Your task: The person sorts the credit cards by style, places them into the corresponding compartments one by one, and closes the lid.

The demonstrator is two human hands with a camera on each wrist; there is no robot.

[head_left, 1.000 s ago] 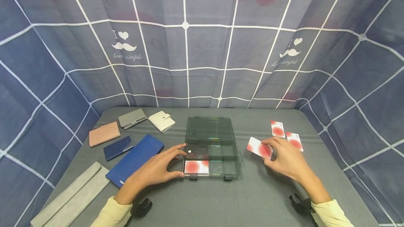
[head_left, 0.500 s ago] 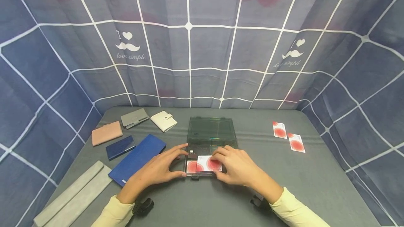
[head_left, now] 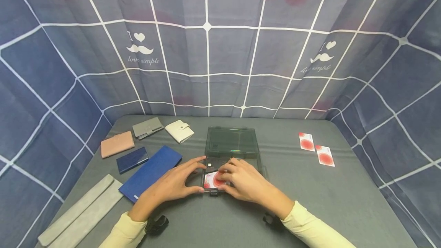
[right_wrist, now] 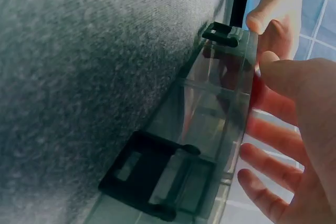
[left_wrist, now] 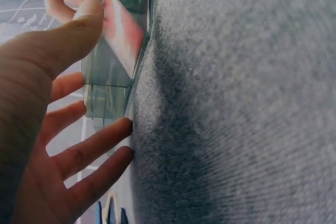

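Grey table — left hand at box, right hand on card.

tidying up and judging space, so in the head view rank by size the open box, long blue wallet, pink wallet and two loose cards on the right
1. Open box, partly hidden
2. Long blue wallet
3. Pink wallet
4. Farther card and nearer card: too alike to rank, given differing nearness
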